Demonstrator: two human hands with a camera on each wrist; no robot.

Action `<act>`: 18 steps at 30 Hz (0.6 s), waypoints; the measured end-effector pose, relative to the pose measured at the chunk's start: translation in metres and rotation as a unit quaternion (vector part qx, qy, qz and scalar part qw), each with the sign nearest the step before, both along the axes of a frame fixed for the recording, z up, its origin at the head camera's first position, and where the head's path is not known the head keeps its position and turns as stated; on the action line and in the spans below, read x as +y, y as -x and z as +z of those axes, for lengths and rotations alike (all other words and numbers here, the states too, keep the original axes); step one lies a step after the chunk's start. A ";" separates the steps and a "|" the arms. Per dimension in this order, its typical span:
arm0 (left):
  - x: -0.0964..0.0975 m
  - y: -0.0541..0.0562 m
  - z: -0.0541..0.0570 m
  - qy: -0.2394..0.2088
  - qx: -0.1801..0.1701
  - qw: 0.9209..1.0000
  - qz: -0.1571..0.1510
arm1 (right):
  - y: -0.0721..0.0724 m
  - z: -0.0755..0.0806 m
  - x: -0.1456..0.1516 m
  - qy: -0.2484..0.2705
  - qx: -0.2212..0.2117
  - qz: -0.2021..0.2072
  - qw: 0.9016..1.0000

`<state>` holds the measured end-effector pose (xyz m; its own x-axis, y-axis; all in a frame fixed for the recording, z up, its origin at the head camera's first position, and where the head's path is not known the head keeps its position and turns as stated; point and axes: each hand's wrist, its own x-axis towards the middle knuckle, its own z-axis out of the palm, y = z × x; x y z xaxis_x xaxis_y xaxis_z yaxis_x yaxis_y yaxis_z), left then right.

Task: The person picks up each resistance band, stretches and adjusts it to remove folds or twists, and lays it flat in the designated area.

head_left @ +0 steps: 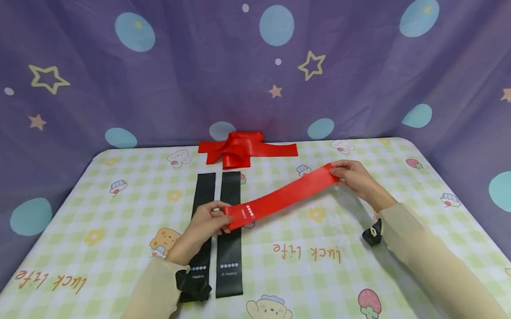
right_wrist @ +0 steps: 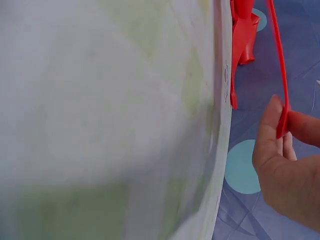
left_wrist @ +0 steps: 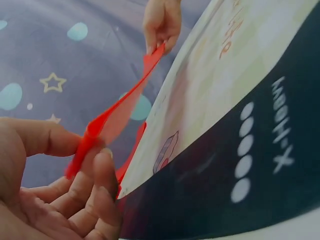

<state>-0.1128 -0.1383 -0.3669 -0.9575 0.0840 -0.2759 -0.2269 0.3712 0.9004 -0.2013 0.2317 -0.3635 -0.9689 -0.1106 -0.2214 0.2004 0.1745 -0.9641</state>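
A red resistance band (head_left: 282, 194) marked "Heavy" stretches flat between my two hands, above the table. My left hand (head_left: 207, 220) pinches its left end between thumb and fingers; the left wrist view shows the folded red edge (left_wrist: 92, 131) in that pinch. The other end is pinched by my right hand (head_left: 354, 176), raised farther back and to the right. Beneath my left hand two black bands, the left one (head_left: 204, 192) and the right one (head_left: 231, 248) marked "X-Heavy", lie side by side on the cloth. My left hand and sleeve cover part of them.
At the table's back edge lies a loose heap of red bands (head_left: 242, 148). A green-checked tablecloth (head_left: 304, 290) with printed figures covers the table. A purple curtain (head_left: 217, 75) hangs behind and at the sides. Black straps sit on both wrists.
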 end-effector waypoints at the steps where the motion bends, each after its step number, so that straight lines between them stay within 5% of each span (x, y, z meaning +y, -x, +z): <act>1: 0.001 -0.002 0.000 0.005 -0.003 1.000 -0.008 | 0.002 -0.001 -0.001 0.000 -0.001 -0.001 1.000; 13: 0.008 -0.028 -0.002 0.007 -0.011 1.000 -0.027 | 0.027 -0.005 -0.022 0.017 -0.004 -0.010 1.000; 18: 0.009 -0.040 -0.004 -0.014 -0.001 0.998 -0.065 | 0.037 -0.004 -0.036 0.007 0.007 -0.024 1.000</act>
<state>-0.0733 -0.1288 -0.3711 -0.9378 0.2144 -0.2732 -0.1802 0.3720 0.9106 -0.2380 0.1955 -0.3678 -0.9762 -0.0677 -0.2059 0.1940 0.1512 -0.9693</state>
